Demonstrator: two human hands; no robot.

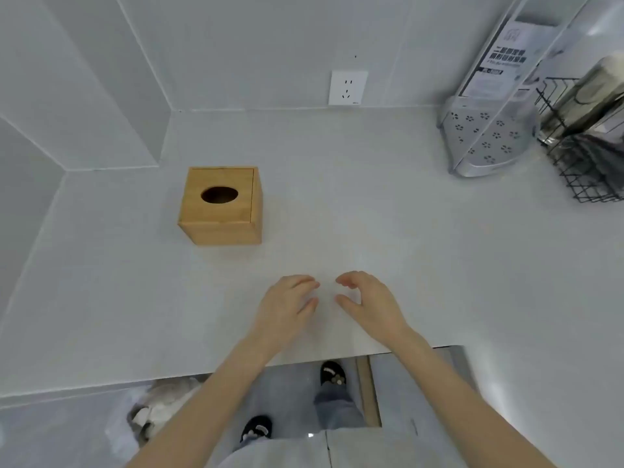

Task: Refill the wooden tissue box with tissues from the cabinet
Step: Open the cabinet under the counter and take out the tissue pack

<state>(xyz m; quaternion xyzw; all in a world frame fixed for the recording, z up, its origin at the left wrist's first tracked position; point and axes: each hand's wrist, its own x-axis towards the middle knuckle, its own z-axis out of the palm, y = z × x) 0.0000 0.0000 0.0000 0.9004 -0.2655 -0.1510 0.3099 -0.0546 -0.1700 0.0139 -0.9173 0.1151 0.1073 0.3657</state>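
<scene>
A square wooden tissue box [221,206] stands on the pale counter [371,214], left of centre, its lid on and its dark oval slot showing no tissue. My left hand [287,307] and my right hand [369,304] hover side by side over the counter's front part, below and to the right of the box. Both hands hold nothing, with fingers loosely curled and apart, fingertips facing each other. No tissues or cabinet interior can be made out.
A perforated metal rack [489,136] with a labelled package leans at the back right, beside a black wire basket [580,157] of items. A wall socket [347,87] sits on the back wall. Under the counter edge I see a bag [158,407] on the floor and my slippered feet.
</scene>
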